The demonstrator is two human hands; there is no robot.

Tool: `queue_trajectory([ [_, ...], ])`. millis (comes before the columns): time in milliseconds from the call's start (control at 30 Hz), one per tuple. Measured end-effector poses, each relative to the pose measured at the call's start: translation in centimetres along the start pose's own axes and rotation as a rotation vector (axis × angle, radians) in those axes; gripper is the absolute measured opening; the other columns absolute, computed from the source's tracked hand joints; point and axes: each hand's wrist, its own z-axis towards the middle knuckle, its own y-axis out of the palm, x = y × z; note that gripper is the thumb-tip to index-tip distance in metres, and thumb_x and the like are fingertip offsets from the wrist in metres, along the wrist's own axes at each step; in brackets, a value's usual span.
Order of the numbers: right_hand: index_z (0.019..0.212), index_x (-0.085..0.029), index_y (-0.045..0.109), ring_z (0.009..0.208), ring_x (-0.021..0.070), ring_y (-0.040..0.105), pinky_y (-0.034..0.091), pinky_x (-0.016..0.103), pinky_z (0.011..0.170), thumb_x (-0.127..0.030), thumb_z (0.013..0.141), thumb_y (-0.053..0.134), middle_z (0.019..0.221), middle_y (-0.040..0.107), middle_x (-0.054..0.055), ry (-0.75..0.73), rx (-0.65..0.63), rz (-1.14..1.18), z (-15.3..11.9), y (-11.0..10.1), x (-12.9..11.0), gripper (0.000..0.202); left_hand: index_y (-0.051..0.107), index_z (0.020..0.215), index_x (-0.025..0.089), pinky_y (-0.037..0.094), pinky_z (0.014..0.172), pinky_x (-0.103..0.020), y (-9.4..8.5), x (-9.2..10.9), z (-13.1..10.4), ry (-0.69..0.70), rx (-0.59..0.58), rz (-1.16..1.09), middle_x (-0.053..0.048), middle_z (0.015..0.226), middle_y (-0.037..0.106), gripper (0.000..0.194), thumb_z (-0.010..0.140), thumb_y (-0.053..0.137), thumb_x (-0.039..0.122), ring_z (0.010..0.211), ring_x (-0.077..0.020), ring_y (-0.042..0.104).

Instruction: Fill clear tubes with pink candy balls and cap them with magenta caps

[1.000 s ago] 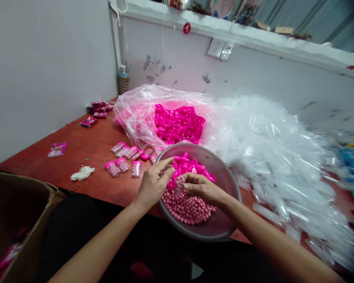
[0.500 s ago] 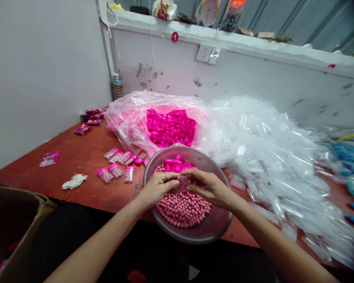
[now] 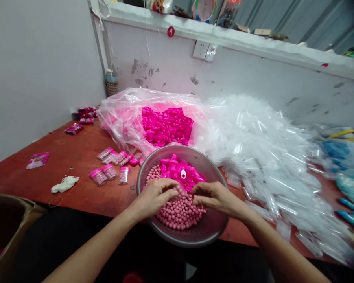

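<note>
A metal bowl [image 3: 216, 173] holds pink beads [image 3: 179, 216] and bright pink plastic caps [image 3: 171, 167]. Over the beads, my left hand [image 3: 161, 194] is closed on a clear container [image 3: 181, 191] with pink beads in it; the container is partly hidden by the fingers. My right hand [image 3: 214, 196] is just right of it, thumb and fingertips curled close together over the bowl. Whether anything is between the right fingertips is too small to tell.
Several filled containers [image 3: 98, 177] lie left of the bowl. Behind it is a plastic bag [image 3: 118, 114] of pink caps. Clear empty containers [image 3: 253, 145] are heaped at the right. A cardboard box [image 3: 23, 224] stands at the lower left.
Both hands have lowered toward the beads, and my right hand has moved away from the container. More of the pink caps show, and the whole view has shifted slightly.
</note>
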Motion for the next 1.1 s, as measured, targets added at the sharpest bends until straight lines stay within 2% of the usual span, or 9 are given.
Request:
queue_trajectory([
  [167,0.096,-0.018,0.063,0.084,0.0195,0.061,0.043,0.028,0.072,-0.037,0.086,0.046,0.093,0.067,0.007,0.098,0.313,-0.563,5.1,-1.9,0.3,0.027,0.059,0.094,0.014,0.049,0.071,-0.028,-0.3,-0.8,0.4,-0.117,0.217,-0.374,-0.005,0.092,0.062,0.024,0.078,0.057,0.031,0.082,-0.017,0.059],
  [267,0.093,-0.017,0.064,0.089,0.0237,0.06,0.043,0.031,0.073,-0.041,0.086,0.044,0.096,0.065,0.011,0.219,0.328,-0.747,8.3,-1.5,0.6,0.032,0.057,0.095,0.015,0.05,0.073,-0.029,-0.3,-1.2,0.4,-0.123,0.355,-0.514,-0.004,0.091,0.062,0.028,0.074,0.062,0.033,0.083,-0.0162,0.059],
  [400,0.096,-0.013,0.063,0.086,0.0254,0.06,0.044,0.033,0.07,-0.039,0.085,0.044,0.095,0.065,0.014,0.218,0.294,-0.773,9.9,-1.0,0.9,0.034,0.058,0.097,0.014,0.049,0.078,-0.029,-0.1,-1.4,0.3,-0.09,0.377,-0.546,-0.005,0.094,0.063,0.03,0.073,0.064,0.032,0.086,-0.0161,0.06],
  [467,0.11,-0.015,0.058,0.099,0.0237,0.056,0.043,0.033,0.078,-0.028,0.087,0.042,0.109,0.06,0.013,0.145,0.277,-0.783,9.5,-1.2,1.0,0.031,0.059,0.098,0.014,0.048,0.081,-0.029,0.0,-1.3,0.3,-0.076,0.389,-0.547,-0.005,0.096,0.064,0.03,0.074,0.063,0.031,0.088,-0.0164,0.06],
  [533,0.117,-0.019,0.054,0.11,0.02,0.049,0.038,0.031,0.088,-0.017,0.086,0.041,0.121,0.055,0.009,-0.066,0.166,-0.817,8.8,-1.7,1.2,0.033,0.061,0.099,0.014,0.048,0.082,-0.029,0.0,-1.3,0.3,-0.071,0.402,-0.547,-0.006,0.097,0.064,0.03,0.074,0.063,0.031,0.089,-0.0168,0.06],
  [667,0.105,-0.02,0.06,0.106,0.0212,0.048,0.035,0.034,0.087,-0.016,0.087,0.045,0.114,0.059,0.008,-0.49,-0.102,-0.985,7.8,-2.1,1.7,0.024,0.063,0.099,0.014,0.048,0.082,-0.031,0.1,-1.2,0.4,-0.071,0.383,-0.543,-0.007,0.098,0.065,0.03,0.074,0.062,0.031,0.09,-0.0181,0.06],
  [833,0.094,-0.019,0.06,0.087,0.0209,0.05,0.036,0.034,0.075,-0.019,0.087,0.047,0.09,0.061,0.006,-0.525,-0.112,-1.174,8.1,-1.2,2.2,0.015,0.063,0.098,0.013,0.049,0.079,-0.031,0.1,-1.3,0.2,-0.082,0.351,-0.497,-0.007,0.095,0.065,0.028,0.075,0.061,0.03,0.086,-0.0179,0.061],
  [967,0.088,-0.017,0.059,0.084,0.0193,0.051,0.037,0.033,0.076,-0.018,0.085,0.049,0.088,0.06,0.008,-0.426,0.031,-1.069,7.8,-1.2,2.3,0.01,0.064,0.097,0.013,0.048,0.077,-0.028,0.1,-1.3,0.0,-0.039,0.324,-0.366,-0.006,0.094,0.065,0.025,0.078,0.057,0.028,0.086,-0.0175,0.06],
  [1100,0.093,-0.017,0.055,0.077,0.0162,0.056,0.044,0.028,0.07,-0.029,0.083,0.054,0.085,0.062,0.005,-0.31,0.33,-0.409,5.7,-1.2,1.0,0.016,0.066,0.094,0.017,0.045,0.079,-0.026,0.1,-0.9,-0.1,0.017,0.34,-0.118,-0.004,0.092,0.067,0.021,0.081,0.053,0.026,0.087,-0.0175,0.06],
])
